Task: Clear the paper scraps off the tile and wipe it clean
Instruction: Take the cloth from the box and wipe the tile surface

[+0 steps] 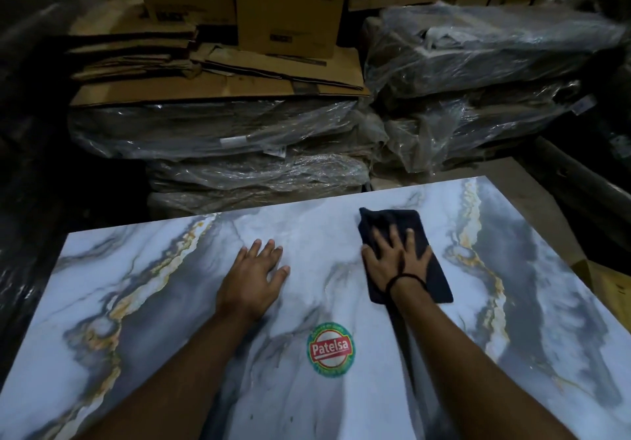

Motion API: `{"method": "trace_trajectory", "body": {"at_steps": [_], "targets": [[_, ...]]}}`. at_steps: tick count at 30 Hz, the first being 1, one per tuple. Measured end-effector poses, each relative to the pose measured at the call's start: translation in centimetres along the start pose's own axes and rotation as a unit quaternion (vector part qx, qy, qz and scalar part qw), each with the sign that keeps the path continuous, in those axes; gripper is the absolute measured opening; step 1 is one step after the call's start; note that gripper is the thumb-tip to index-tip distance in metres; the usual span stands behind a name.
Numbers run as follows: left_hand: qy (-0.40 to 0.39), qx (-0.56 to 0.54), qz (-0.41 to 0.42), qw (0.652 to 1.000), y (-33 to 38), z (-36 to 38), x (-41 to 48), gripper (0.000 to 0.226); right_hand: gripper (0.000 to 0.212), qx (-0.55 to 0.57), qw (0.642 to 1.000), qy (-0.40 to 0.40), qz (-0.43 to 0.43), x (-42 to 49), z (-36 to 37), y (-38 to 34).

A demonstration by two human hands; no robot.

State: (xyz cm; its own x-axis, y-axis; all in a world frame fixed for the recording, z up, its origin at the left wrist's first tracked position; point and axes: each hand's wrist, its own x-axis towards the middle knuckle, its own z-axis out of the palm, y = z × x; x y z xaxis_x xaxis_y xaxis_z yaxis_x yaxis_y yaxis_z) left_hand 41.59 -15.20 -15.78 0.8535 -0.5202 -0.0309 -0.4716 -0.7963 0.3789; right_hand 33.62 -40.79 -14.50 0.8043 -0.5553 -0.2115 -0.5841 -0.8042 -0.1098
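While left hand (pixel 251 277) braces tile (pixel 512 320) — right hand (pixel 396 258) flat on cloth (pixel 433 268)

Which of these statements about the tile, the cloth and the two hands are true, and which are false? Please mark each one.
1. The right hand presses flat on a dark cloth. True.
2. The left hand holds a paper scrap. False: it lies open and flat on the bare tile, holding nothing.
3. A round sticker reading "Patelsa" sits on the tile between the two forearms. True.
4. The cloth is white. False: it is dark, nearly black.
5. Paper scraps cover the tile's middle. False: no scraps are visible there.
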Motion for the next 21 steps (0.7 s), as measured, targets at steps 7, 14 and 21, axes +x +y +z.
{"method": "trace_trajectory", "body": {"at_steps": [7, 14, 21], "targets": [[0.018, -0.02, 0.009, 1.0, -0.4, 0.3, 0.0, 0.075, 0.057, -0.028, 0.98, -0.01, -0.198, -4.3, 2.1, -7.3], [0.034, -0.029, 0.006, 0.999, -0.1, 0.2, -0.1, 0.058, 0.059, 0.0, 1.0, 0.008, 0.014, 2.2, 0.1, -0.5], [0.052, -0.024, 0.009, 0.998, -0.3, 0.6, 0.1, 0.052, 0.06, 0.014, 0.996, -0.025, 0.08, 6.6, -1.5, -2.1]]}}
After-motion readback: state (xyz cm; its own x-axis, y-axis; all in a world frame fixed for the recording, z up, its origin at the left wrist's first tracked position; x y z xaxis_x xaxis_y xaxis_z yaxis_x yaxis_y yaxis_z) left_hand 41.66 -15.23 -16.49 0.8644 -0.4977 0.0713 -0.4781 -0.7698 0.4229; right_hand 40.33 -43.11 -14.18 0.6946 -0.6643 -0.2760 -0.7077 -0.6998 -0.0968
